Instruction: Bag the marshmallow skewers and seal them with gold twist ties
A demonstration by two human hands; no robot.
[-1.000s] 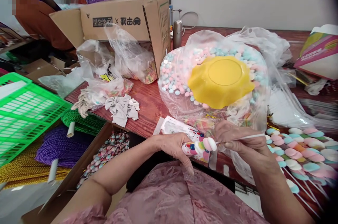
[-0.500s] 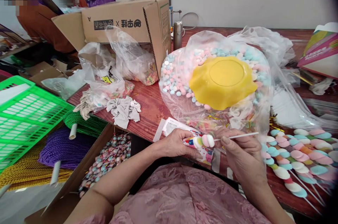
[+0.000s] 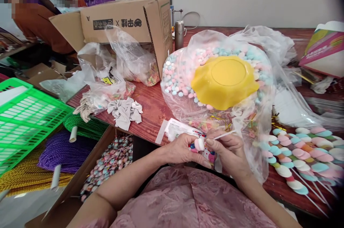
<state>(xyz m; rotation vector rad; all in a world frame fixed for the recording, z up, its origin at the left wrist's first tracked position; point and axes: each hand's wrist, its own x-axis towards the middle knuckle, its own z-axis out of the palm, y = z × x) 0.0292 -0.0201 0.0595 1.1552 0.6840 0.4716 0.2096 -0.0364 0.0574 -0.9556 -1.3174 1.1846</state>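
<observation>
Near the table's front edge, my left hand (image 3: 186,150) is closed around a marshmallow skewer (image 3: 199,144) inside a printed plastic bag (image 3: 209,154). Only a pink-and-white end of the candy shows; my fingers cover the rest. My right hand (image 3: 228,151) pinches the skewer's white stick, which points up to the right. Beyond my hands, a stack of printed bags (image 3: 174,127) lies on the table. To the right are several finished-looking marshmallow skewers (image 3: 298,156) in pink, blue and white, sticks toward me.
A yellow wavy-edged bowl (image 3: 225,82) sits upside down on a clear bag of marshmallows (image 3: 174,84). A cardboard box (image 3: 126,20), crumpled gray cloth (image 3: 125,111) and a green basket (image 3: 29,117) are left. Wrapped candies fill a low box (image 3: 107,165). Two people are at far left.
My right hand has moved left, toward my left hand, with the stick. Less of the marshmallow candy sticks out of the printed bag now.
</observation>
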